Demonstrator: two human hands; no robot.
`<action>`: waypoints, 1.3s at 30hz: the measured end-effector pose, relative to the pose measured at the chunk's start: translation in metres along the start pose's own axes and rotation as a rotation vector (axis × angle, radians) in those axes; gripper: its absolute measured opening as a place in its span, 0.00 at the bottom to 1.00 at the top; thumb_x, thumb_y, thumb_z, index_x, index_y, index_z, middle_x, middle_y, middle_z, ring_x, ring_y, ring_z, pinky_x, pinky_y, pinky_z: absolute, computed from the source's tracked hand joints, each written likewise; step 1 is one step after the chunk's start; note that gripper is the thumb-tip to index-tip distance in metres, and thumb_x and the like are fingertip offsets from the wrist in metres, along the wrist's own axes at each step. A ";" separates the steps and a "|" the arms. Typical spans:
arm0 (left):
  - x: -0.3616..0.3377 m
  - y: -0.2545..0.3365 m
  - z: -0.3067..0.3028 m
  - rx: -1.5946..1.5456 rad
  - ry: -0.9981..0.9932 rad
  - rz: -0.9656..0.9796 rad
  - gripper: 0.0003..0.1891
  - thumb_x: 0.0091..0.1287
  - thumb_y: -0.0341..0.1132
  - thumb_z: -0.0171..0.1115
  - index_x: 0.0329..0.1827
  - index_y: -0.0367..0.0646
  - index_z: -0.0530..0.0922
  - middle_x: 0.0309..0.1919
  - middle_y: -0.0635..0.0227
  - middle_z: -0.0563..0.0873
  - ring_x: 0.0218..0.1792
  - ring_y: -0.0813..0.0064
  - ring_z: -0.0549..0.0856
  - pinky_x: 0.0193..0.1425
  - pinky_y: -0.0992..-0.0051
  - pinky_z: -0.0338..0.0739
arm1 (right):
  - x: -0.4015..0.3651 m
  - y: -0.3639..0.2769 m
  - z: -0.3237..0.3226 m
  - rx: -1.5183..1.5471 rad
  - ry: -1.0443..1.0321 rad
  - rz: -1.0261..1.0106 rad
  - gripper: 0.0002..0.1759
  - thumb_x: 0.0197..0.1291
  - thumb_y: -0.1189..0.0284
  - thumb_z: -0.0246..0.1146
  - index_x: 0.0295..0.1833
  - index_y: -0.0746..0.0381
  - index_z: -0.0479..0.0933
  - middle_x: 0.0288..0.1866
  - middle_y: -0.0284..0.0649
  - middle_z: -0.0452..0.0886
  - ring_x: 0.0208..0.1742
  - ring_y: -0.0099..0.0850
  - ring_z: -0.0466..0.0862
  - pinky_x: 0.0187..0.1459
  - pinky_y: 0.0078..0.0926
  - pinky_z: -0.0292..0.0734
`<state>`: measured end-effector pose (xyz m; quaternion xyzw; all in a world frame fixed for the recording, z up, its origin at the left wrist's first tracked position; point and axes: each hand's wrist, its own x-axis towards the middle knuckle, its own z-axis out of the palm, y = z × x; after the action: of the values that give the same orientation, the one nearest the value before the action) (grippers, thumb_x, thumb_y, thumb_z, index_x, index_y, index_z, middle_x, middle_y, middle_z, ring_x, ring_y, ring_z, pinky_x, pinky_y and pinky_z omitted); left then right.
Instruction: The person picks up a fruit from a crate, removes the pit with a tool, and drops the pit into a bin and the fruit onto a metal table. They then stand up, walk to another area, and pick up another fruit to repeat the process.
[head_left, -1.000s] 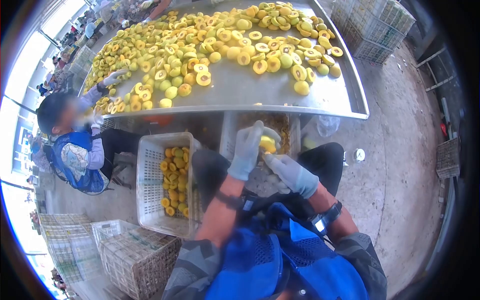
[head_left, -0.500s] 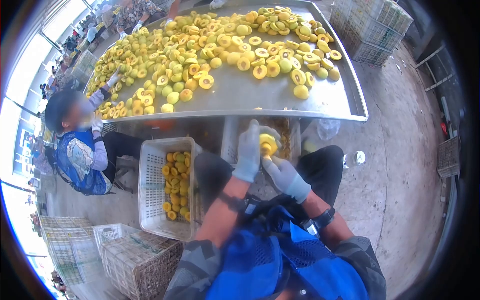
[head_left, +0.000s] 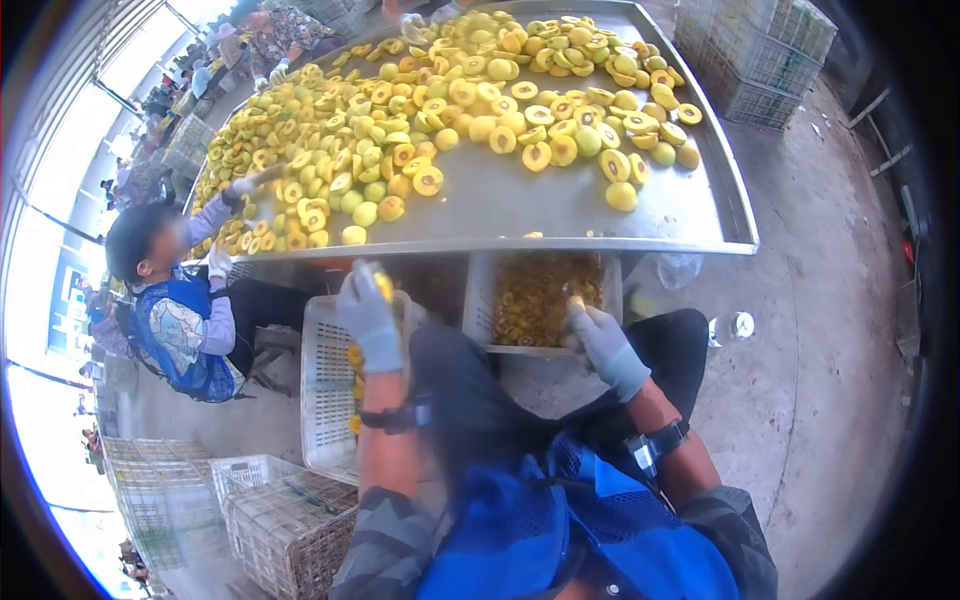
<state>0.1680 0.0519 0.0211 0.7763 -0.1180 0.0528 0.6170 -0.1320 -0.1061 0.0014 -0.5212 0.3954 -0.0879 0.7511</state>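
Observation:
My left hand (head_left: 369, 318), in a grey glove, is closed round a yellow fruit piece (head_left: 383, 284) above the white crate (head_left: 326, 400) that holds cut fruit. On the right, my gloved right hand (head_left: 598, 340) is closed on a small object whose tip shows at the fingers; I cannot make out what it is. Beyond that hand sits a crate (head_left: 480, 300) full of brown and yellow bits, under the table edge. Many halved and whole yellow-green fruits (head_left: 450, 110) lie on the metal table (head_left: 500, 205).
A co-worker in a blue vest (head_left: 190, 320) sits at the left, one hand by the fruit. Stacked crates stand at the back right (head_left: 765, 60) and lower left (head_left: 290, 520). A white-capped container (head_left: 741, 325) is on the floor, right of my knee.
My hands have moved apart. The left went left over the fruit crate with a yellow piece; the right moved slightly right. The view has shifted a little.

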 end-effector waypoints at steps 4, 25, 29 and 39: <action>0.057 -0.042 -0.062 0.685 -0.045 0.184 0.20 0.73 0.47 0.61 0.41 0.36 0.88 0.37 0.54 0.91 0.39 0.56 0.89 0.48 0.62 0.81 | 0.012 0.008 -0.007 0.037 -0.025 0.023 0.28 0.79 0.46 0.51 0.44 0.61 0.77 0.24 0.30 0.72 0.16 0.18 0.68 0.18 0.19 0.64; 0.214 -0.128 0.056 1.143 -0.486 0.148 0.24 0.56 0.49 0.69 0.50 0.42 0.87 0.47 0.51 0.90 0.49 0.52 0.89 0.58 0.57 0.83 | 0.076 0.059 0.005 -0.383 0.049 -0.207 0.13 0.77 0.64 0.58 0.41 0.62 0.76 0.21 0.31 0.74 0.17 0.19 0.74 0.18 0.22 0.69; 0.178 -0.093 0.052 0.500 -0.567 0.304 0.20 0.65 0.45 0.67 0.51 0.38 0.86 0.49 0.54 0.90 0.46 0.53 0.89 0.55 0.61 0.84 | 0.080 0.060 0.005 -0.328 -0.027 -0.267 0.12 0.78 0.65 0.57 0.42 0.62 0.76 0.22 0.30 0.74 0.17 0.18 0.73 0.18 0.20 0.69; -0.017 0.045 0.072 -0.277 -0.760 0.029 0.28 0.82 0.51 0.48 0.71 0.35 0.71 0.55 0.57 0.85 0.53 0.64 0.86 0.62 0.63 0.82 | 0.028 -0.037 0.026 -0.185 -0.091 -0.270 0.17 0.79 0.61 0.55 0.47 0.64 0.78 0.27 0.31 0.76 0.26 0.18 0.75 0.28 0.22 0.71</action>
<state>0.1352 -0.0256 0.0433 0.6482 -0.3545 -0.2456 0.6275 -0.0857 -0.1191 0.0223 -0.6401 0.2937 -0.1277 0.6984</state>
